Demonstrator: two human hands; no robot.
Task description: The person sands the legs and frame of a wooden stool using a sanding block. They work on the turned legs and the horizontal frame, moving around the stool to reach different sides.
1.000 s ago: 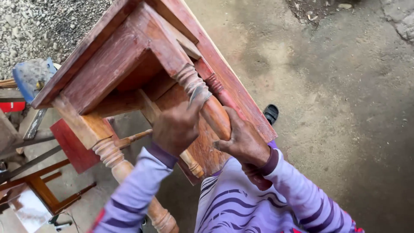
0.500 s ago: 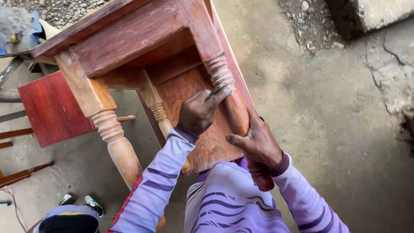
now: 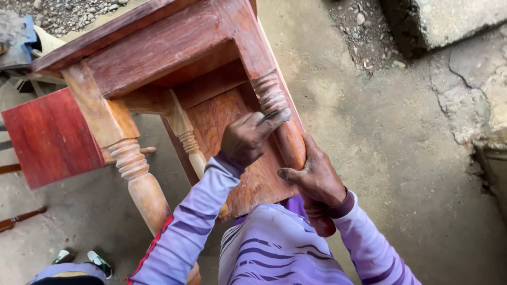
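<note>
The right hand [image 3: 316, 177] wraps the lower, smooth part of the nearest turned leg [image 3: 288, 140], fingers curled around it and thumb pointing left across the wood, so it steadies the piece. Just above it the left hand [image 3: 247, 138] presses a small dark scrap, probably sandpaper [image 3: 272, 114], against the same leg just below the ringed turning, fingers pressed together and bent over the scrap, with the forefinger stretched out along it. The table [image 3: 158, 47] is tipped on its side with the legs pointing toward the person, its red-brown top facing away and the underside panel [image 3: 222, 119] open to view. To do this rubbing well, it seems wise to keep the bracing grip firm and close, follow the curve of the rings rather than flatten them, and turn the scrap often into the grooves. Two more legs [image 3: 134, 169] stand to the left, paler and barer. Beyond them sits a red board [image 3: 50, 137], with thin dark rails at the left edge. Farther off lie the concrete floor [image 3: 380, 132], gravel and a stone block [image 3: 443, 18].
</note>
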